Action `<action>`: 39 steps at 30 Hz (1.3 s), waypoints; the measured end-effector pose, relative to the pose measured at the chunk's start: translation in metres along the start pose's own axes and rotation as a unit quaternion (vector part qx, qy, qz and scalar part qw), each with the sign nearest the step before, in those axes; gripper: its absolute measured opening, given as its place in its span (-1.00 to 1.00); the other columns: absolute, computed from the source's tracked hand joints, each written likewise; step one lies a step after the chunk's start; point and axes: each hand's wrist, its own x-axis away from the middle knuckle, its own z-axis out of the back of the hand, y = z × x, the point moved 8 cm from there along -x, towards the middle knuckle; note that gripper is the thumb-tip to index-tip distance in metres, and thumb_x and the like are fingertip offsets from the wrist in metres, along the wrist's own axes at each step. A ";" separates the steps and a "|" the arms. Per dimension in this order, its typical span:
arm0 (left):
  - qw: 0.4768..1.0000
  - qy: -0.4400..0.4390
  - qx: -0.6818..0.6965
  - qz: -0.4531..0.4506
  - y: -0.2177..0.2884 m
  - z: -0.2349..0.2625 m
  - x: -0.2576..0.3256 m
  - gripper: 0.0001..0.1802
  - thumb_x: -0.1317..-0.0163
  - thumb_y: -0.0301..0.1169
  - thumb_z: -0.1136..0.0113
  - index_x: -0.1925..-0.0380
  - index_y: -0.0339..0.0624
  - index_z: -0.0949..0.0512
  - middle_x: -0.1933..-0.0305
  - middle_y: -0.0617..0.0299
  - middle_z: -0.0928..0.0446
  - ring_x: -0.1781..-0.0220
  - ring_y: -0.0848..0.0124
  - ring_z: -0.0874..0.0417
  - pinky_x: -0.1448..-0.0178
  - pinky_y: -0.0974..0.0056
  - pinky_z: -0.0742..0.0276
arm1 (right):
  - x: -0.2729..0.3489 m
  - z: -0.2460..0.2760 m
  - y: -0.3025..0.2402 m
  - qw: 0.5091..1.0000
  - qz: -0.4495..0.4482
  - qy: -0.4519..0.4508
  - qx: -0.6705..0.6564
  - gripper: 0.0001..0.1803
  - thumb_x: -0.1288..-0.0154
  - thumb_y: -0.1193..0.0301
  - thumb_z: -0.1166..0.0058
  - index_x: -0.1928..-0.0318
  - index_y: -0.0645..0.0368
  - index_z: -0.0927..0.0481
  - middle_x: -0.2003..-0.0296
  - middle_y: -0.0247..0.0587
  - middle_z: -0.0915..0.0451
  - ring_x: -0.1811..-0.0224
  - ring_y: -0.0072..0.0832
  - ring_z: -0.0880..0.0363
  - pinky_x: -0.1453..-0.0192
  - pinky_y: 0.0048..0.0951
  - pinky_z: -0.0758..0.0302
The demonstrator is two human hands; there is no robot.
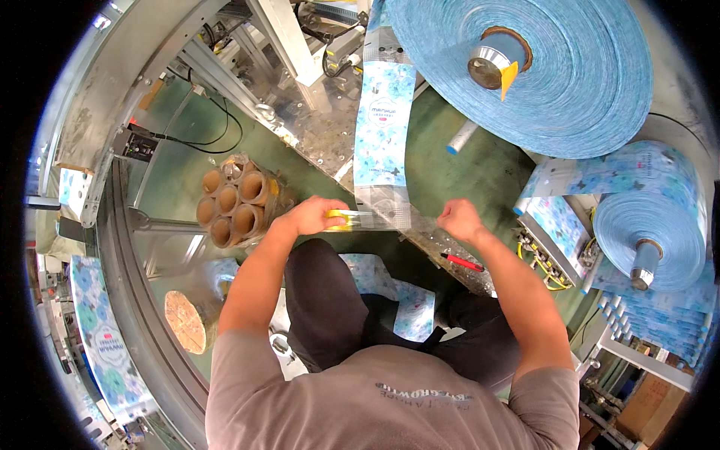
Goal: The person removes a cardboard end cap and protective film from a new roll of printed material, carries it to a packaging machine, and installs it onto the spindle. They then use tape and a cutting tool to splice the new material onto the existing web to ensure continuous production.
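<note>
My left hand is closed round a roll of yellow tape. A clear strip, seemingly tape, runs from it toward the lower end of a film strip printed with blue flowers. That film hangs down in front of me, and its lower end is see-through. To the right of the film end, apart from it, my right hand is closed with the fingers curled in; anything inside them is hidden. Below that hand a slim red tool, perhaps a cutter or marker, lies on a worn metal plate.
A large blue film roll on a shaft fills the upper right, with a smaller roll below it. Brown cardboard tubes are bundled at the left. Loose printed film lies under my legs. A curved metal frame borders the left.
</note>
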 end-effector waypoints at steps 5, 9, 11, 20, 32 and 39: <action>0.989 0.041 -0.093 0.106 -0.046 -0.008 -0.003 -0.49 -0.27 0.05 -0.38 -0.08 -0.01 -0.69 0.03 -0.05 -0.73 -0.02 -0.06 -0.71 -0.19 0.02 -0.60 | -0.019 -0.011 0.000 0.999 0.025 -0.007 0.031 -0.74 -0.03 0.30 -0.27 0.35 0.25 -0.73 0.26 0.17 -0.72 0.13 0.07 -0.72 -0.05 -0.08 -0.63; 0.992 0.047 -0.065 0.102 -0.079 -0.031 -0.005 -0.51 -0.25 0.00 -0.43 -0.08 0.00 -0.72 -0.02 -0.05 -0.73 -0.08 -0.03 -0.71 -0.23 0.07 -0.59 | -0.028 -0.029 0.013 0.998 0.032 0.010 0.055 -0.75 -0.01 0.32 -0.27 0.36 0.26 -0.74 0.23 0.20 -0.72 0.09 0.11 -0.70 -0.07 -0.05 -0.62; 0.993 0.051 0.053 0.094 -0.088 -0.046 -0.009 -0.62 -0.33 -0.19 -0.40 -0.08 -0.07 -0.72 0.00 0.01 -0.75 -0.04 0.18 -0.74 -0.20 0.16 -0.59 | -0.034 -0.036 0.033 0.998 0.036 0.019 0.056 -0.76 0.00 0.32 -0.28 0.38 0.24 -0.74 0.25 0.19 -0.72 0.11 0.09 -0.71 -0.06 -0.07 -0.62; 0.992 0.013 0.045 0.113 -0.088 -0.059 -0.011 -0.76 -0.42 -0.39 -0.27 -0.03 -0.14 -0.69 0.07 0.14 -0.76 0.03 0.40 -0.70 -0.14 0.21 -0.59 | -0.025 -0.044 0.028 0.999 -0.014 -0.041 0.031 -0.77 0.02 0.27 -0.36 0.45 0.19 -0.72 0.31 0.05 -0.74 0.20 -0.02 -0.72 0.02 -0.13 -0.64; 0.996 0.074 0.018 0.048 -0.021 -0.010 0.003 -0.78 -0.39 -0.45 -0.22 0.00 -0.16 -0.64 0.10 0.00 -0.70 0.08 0.12 -0.72 -0.07 0.10 -0.60 | -0.012 0.023 -0.001 0.992 -0.009 -0.017 -0.128 -0.78 -0.02 0.32 -0.39 0.48 0.22 -0.67 0.49 -0.14 -0.68 0.45 -0.36 -0.62 0.26 -0.28 -0.57; 0.941 0.286 -0.093 -0.154 0.182 0.105 0.073 -0.84 -0.28 -0.34 -0.36 0.21 -0.16 -0.71 0.29 0.10 -0.66 0.24 0.05 -0.68 0.13 0.11 -0.59 | 0.063 0.189 -0.073 0.919 0.173 0.027 -0.354 -0.73 -0.09 0.76 -0.22 0.44 0.15 -0.44 0.46 -0.43 -0.55 0.40 -0.69 -0.45 0.32 -0.56 -0.41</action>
